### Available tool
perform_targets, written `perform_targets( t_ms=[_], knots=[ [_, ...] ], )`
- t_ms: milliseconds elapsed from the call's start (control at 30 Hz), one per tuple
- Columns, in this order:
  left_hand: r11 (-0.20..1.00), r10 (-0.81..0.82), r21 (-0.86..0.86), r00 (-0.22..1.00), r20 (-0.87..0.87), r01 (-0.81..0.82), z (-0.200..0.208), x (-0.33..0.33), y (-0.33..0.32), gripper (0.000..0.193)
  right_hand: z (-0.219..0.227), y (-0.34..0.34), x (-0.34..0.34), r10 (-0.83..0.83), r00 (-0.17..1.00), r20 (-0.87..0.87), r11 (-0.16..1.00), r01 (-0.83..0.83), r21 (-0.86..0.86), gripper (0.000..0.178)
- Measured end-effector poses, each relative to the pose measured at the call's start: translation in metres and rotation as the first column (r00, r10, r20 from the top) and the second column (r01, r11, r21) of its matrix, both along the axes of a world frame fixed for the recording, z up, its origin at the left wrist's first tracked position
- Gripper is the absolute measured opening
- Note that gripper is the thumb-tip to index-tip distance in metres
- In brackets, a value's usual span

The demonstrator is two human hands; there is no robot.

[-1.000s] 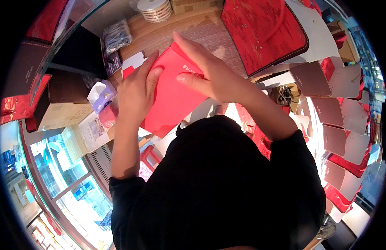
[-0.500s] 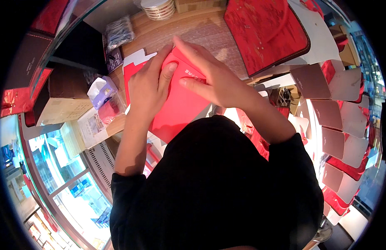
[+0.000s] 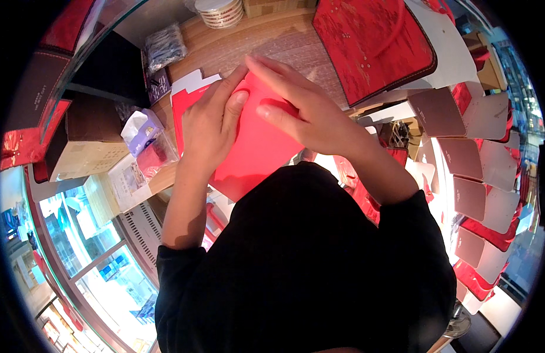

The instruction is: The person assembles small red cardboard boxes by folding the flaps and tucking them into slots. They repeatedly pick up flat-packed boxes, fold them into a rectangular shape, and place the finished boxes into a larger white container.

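A red cardboard box (image 3: 255,141), seemingly part folded, stands between my hands over the wooden counter. My left hand (image 3: 212,115) is closed on its left side, thumb against the red face and fingers along the far edge. From the right my right hand (image 3: 305,109) grips the same box, its thumb on the face and its fingers reaching to the far corner. Both hands' fingertips come close together there. Behind my left hand lies more red card with white cut flaps (image 3: 193,82); whether it belongs to the same box cannot be told.
Red patterned bag (image 3: 378,47) lies at the far right of the wooden counter (image 3: 266,44). Stacked white round lids (image 3: 219,12), a clear plastic packet (image 3: 165,46) and a purple tissue pack (image 3: 142,129) stand left. A row of red bags with brown flaps (image 3: 440,115) lines the right.
My right hand has shifted slightly on the box, and white print on the red face no longer shows. My left hand keeps nearly the same place.
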State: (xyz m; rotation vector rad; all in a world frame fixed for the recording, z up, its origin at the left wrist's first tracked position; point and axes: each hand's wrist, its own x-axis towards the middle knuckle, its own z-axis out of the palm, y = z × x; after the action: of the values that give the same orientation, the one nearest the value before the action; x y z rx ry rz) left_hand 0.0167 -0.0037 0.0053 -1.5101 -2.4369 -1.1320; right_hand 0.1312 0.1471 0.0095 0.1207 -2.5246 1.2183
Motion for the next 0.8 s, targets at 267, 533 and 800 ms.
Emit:
perform_targets(
  t_ms=[267, 533, 800],
  knots=[
    [0.997, -0.061, 0.049, 0.998, 0.018, 0.06, -0.001, -0.001, -0.005, 0.036, 0.008, -0.004, 0.005, 0.087, 0.992, 0.094, 0.989, -0.075, -0.125, 0.064],
    [0.99, -0.137, 0.057, 0.987, 0.083, 0.132, 0.0, -0.005, -0.008, 0.037, 0.007, 0.007, -0.008, 0.035, 0.999, 0.001, 0.959, -0.033, -0.283, 0.035],
    [0.991, -0.133, -0.015, 0.99, -0.051, 0.132, 0.007, -0.001, -0.004, 0.038, 0.01, 0.002, -0.015, -0.117, 0.993, 0.02, 0.91, 0.115, -0.399, 0.019]
  ],
)
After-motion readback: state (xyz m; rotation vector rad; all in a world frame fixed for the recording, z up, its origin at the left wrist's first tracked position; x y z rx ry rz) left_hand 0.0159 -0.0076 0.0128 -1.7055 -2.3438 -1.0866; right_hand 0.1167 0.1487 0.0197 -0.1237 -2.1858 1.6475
